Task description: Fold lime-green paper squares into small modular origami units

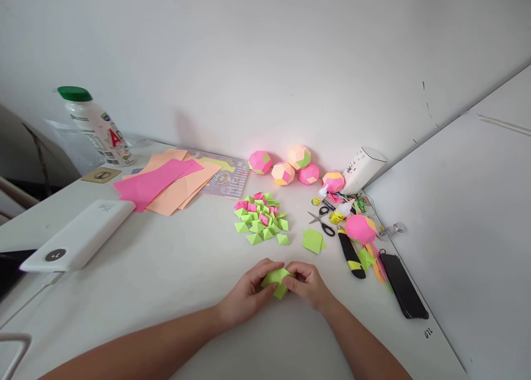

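A small green paper piece, partly folded, is pinched between both hands above the near part of the table. My left hand closes on its left side, thumb in front and fingers behind. From the right, my right hand grips its other edge between thumb and fingers. Just beyond the hands lies a pile of folded green and pink paper units. To the right of that pile rest a few flat green paper squares. My fingers hide part of the held paper.
Paper balls line the wall. Scissors, glue bottles, a utility knife and a black phone lie right. Left are pink and orange sheets, a white power bank with cable, and a bottle.
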